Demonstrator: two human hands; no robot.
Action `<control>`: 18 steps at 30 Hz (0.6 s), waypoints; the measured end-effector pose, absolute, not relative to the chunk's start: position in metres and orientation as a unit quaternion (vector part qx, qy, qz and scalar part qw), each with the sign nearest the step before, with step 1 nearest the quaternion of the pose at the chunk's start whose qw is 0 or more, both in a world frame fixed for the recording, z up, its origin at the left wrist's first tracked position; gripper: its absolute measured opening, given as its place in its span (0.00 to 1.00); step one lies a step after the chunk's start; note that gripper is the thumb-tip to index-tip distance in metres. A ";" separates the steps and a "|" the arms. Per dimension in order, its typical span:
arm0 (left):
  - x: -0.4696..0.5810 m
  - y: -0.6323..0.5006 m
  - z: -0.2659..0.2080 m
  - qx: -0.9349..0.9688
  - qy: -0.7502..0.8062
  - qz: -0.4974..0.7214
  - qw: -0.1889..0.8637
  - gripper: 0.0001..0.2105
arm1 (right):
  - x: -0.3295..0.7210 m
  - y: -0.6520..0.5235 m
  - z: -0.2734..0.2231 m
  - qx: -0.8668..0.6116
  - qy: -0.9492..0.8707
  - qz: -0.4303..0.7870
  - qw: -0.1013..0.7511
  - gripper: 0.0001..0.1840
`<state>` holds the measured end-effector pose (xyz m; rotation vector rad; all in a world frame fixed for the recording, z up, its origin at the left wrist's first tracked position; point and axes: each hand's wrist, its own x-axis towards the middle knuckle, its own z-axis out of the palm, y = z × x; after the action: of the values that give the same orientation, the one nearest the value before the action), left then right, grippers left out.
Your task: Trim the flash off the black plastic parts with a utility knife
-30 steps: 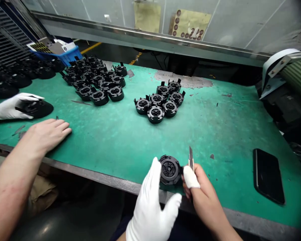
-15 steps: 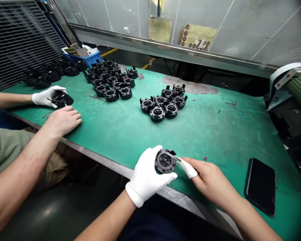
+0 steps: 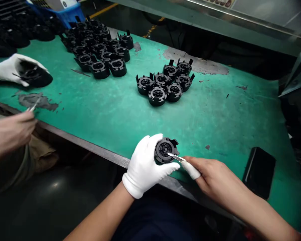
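Observation:
My left hand (image 3: 146, 165), in a white glove, grips a round black plastic part (image 3: 163, 151) near the table's front edge. Ribs and a raised centre show on the part's upturned face, and a tab stands out at its right rim. Between the thumb and fingers of my right hand (image 3: 210, 170) is a slim metal blade (image 3: 177, 157), like a small knife. Its tip lies over the part's face, close to the centre; whether it touches cannot be made out. White wrapping covers my right thumb.
Several similar black parts (image 3: 157, 96) are grouped on the green table (image 3: 110, 110), with a larger cluster (image 3: 97, 67) farther left. A dark phone (image 3: 259, 172) lies at right. A co-worker's gloved hand (image 3: 8, 70) holds another part; their bare hand (image 3: 15, 130) holds a pointed tool.
The view has tipped downward. My blade tip has shifted from the part's upper rim toward its centre. The co-worker's bare hand has drawn away from their part.

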<state>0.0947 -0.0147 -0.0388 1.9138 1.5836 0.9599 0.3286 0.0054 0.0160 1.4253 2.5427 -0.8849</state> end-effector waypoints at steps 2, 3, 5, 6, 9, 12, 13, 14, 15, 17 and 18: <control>0.094 -0.014 -0.038 0.697 0.577 0.352 0.240 0.41 | 0.325 0.000 0.018 0.483 0.822 -0.300 0.034 0.21; 0.093 -0.014 -0.038 0.698 0.575 0.351 0.242 0.40 | 0.323 -0.002 0.019 0.490 0.819 -0.298 0.025 0.22; 0.092 -0.012 -0.038 0.702 0.568 0.352 0.245 0.39 | 0.321 -0.007 0.020 0.508 0.814 -0.281 0.012 0.23; 0.091 -0.012 -0.038 0.706 0.563 0.353 0.245 0.38 | 0.320 -0.010 0.020 0.519 0.812 -0.267 0.009 0.23; 0.090 -0.011 -0.040 0.714 0.554 0.353 0.242 0.38 | 0.314 -0.021 0.017 0.548 0.800 -0.245 0.019 0.24; 0.091 -0.011 -0.042 0.716 0.551 0.360 0.231 0.40 | 0.305 -0.031 0.014 0.558 0.783 -0.275 0.013 0.25; 0.091 -0.012 -0.042 0.716 0.553 0.364 0.224 0.40 | 0.302 -0.033 0.014 0.557 0.778 -0.290 0.008 0.24; 0.091 -0.012 -0.043 0.714 0.555 0.367 0.217 0.41 | 0.300 -0.033 0.014 0.555 0.774 -0.304 0.006 0.24; 0.092 -0.013 -0.044 0.711 0.559 0.371 0.212 0.41 | 0.299 -0.032 0.015 0.552 0.771 -0.317 0.006 0.24; 0.092 -0.014 -0.044 0.706 0.562 0.374 0.213 0.41 | 0.298 -0.027 0.019 0.546 0.766 -0.340 0.010 0.23; 0.091 -0.014 -0.044 0.706 0.561 0.373 0.220 0.40 | 0.298 -0.024 0.022 0.541 0.762 -0.355 0.010 0.22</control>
<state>0.0913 -0.0136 -0.0443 1.9533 1.5510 1.0311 0.2981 -0.0240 0.0216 1.6886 2.3796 -1.1074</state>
